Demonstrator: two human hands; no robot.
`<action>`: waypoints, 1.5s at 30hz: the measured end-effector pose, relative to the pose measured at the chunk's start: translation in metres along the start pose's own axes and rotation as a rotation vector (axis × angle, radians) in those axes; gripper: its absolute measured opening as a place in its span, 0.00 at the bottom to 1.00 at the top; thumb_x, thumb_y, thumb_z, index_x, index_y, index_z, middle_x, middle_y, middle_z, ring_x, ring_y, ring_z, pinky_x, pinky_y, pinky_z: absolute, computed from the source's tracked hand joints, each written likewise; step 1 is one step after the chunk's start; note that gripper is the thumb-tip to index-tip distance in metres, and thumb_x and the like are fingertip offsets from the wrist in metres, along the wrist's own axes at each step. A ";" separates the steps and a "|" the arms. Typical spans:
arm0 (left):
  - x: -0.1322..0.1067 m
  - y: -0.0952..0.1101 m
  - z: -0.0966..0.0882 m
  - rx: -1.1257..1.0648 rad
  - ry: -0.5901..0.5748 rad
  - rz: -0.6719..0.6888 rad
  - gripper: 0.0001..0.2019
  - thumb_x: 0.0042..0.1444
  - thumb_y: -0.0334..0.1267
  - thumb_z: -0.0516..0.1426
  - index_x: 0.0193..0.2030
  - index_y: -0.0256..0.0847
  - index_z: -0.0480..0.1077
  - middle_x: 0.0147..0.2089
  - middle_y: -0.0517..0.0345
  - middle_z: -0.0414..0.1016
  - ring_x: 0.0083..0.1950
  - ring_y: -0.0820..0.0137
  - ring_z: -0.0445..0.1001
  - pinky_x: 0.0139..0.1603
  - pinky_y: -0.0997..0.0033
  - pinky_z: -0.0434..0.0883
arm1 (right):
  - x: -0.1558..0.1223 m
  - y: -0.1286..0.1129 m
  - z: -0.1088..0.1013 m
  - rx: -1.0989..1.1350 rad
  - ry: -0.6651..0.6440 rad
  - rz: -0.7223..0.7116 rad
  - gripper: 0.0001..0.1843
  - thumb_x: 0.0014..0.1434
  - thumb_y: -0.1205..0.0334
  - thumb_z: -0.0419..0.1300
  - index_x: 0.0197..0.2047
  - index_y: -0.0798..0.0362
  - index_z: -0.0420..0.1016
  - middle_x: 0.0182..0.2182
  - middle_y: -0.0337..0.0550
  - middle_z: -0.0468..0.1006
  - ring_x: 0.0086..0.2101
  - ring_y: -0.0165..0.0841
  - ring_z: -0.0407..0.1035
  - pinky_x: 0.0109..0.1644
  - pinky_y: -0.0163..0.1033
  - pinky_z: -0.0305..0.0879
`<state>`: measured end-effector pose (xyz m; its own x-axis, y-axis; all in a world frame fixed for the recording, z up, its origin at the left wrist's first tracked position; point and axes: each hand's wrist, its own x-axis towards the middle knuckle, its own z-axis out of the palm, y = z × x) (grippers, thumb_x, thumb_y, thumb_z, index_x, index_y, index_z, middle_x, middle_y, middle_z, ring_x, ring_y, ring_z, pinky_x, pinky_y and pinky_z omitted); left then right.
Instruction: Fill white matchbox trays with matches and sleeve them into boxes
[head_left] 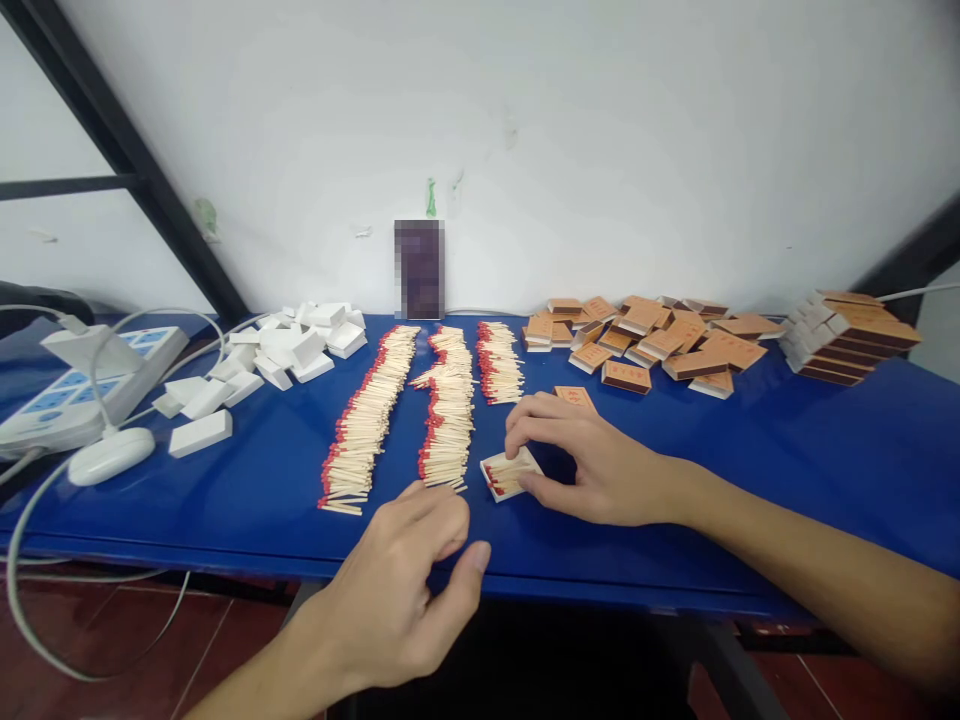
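Observation:
My left hand (409,590) hovers at the table's front edge, below the near end of the middle row of matches (448,430). Its fingers are curled and the thumb stands apart; nothing shows between them, though some fingertips are hidden. With thumb and bent fingers, my right hand (592,460) grips the right side of a small white matchbox tray (495,493) lying on the table. Several red-tipped matches (508,474) lie inside this tray. Longer and further left runs another row of matches (367,420); a shorter row of matches (501,362) lies beyond the tray.
Loose white trays (300,345) are heaped at the left, beside a power strip (90,390) with white cables. Brown matchbox sleeves (660,335) lie scattered at the back right, near stacked matchboxes (847,335). A blurred dark rectangle (420,270) stands against the wall.

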<state>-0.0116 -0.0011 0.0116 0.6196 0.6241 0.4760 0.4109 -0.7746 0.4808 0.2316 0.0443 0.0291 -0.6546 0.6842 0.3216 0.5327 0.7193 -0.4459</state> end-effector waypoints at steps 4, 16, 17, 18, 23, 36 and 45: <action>-0.003 -0.003 -0.005 -0.102 -0.002 -0.043 0.16 0.66 0.30 0.48 0.30 0.43 0.44 0.25 0.67 0.47 0.25 0.75 0.49 0.26 0.71 0.51 | -0.002 0.001 0.003 0.018 -0.066 0.007 0.16 0.55 0.65 0.64 0.47 0.51 0.68 0.45 0.45 0.74 0.44 0.38 0.68 0.50 0.45 0.64; 0.000 -0.001 -0.002 -0.109 0.032 -0.024 0.16 0.61 0.29 0.51 0.27 0.43 0.46 0.24 0.67 0.52 0.25 0.75 0.53 0.28 0.70 0.54 | -0.004 -0.002 0.004 0.002 -0.092 -0.089 0.19 0.63 0.65 0.58 0.57 0.49 0.68 0.47 0.48 0.72 0.44 0.37 0.68 0.48 0.43 0.67; 0.000 -0.001 -0.001 -0.091 0.025 -0.013 0.15 0.60 0.29 0.51 0.27 0.43 0.47 0.24 0.67 0.53 0.26 0.75 0.54 0.30 0.69 0.55 | -0.004 -0.001 0.006 -0.008 -0.096 -0.103 0.18 0.64 0.65 0.58 0.57 0.50 0.69 0.47 0.48 0.72 0.45 0.37 0.68 0.49 0.44 0.67; 0.000 -0.001 0.000 -0.071 0.013 -0.002 0.15 0.59 0.29 0.51 0.27 0.42 0.47 0.24 0.67 0.53 0.26 0.74 0.54 0.32 0.68 0.56 | -0.004 -0.001 0.007 -0.013 -0.095 -0.109 0.16 0.64 0.65 0.58 0.55 0.50 0.69 0.46 0.48 0.72 0.45 0.37 0.68 0.50 0.44 0.67; -0.001 -0.001 0.001 -0.024 -0.024 -0.006 0.15 0.58 0.29 0.51 0.26 0.41 0.47 0.23 0.69 0.50 0.25 0.75 0.53 0.40 0.66 0.56 | -0.002 0.003 0.011 -0.153 0.017 -0.158 0.09 0.63 0.66 0.59 0.47 0.51 0.69 0.44 0.48 0.74 0.44 0.38 0.68 0.48 0.44 0.64; 0.001 0.001 0.001 0.023 -0.030 -0.060 0.14 0.58 0.31 0.52 0.24 0.42 0.50 0.20 0.70 0.52 0.22 0.75 0.54 0.40 0.66 0.59 | -0.003 0.008 0.013 -0.333 0.148 -0.151 0.08 0.64 0.59 0.61 0.44 0.50 0.67 0.42 0.44 0.79 0.42 0.38 0.72 0.45 0.43 0.55; -0.003 -0.001 0.002 -0.059 0.032 -0.066 0.13 0.58 0.31 0.52 0.26 0.42 0.51 0.22 0.68 0.54 0.24 0.75 0.52 0.36 0.66 0.58 | -0.002 0.010 0.014 -0.358 0.156 -0.059 0.06 0.64 0.63 0.61 0.43 0.51 0.67 0.42 0.44 0.78 0.41 0.38 0.71 0.45 0.44 0.55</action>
<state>-0.0129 -0.0019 0.0084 0.5700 0.6776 0.4648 0.4096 -0.7247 0.5541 0.2312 0.0486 0.0121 -0.6146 0.6308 0.4737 0.6681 0.7355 -0.1125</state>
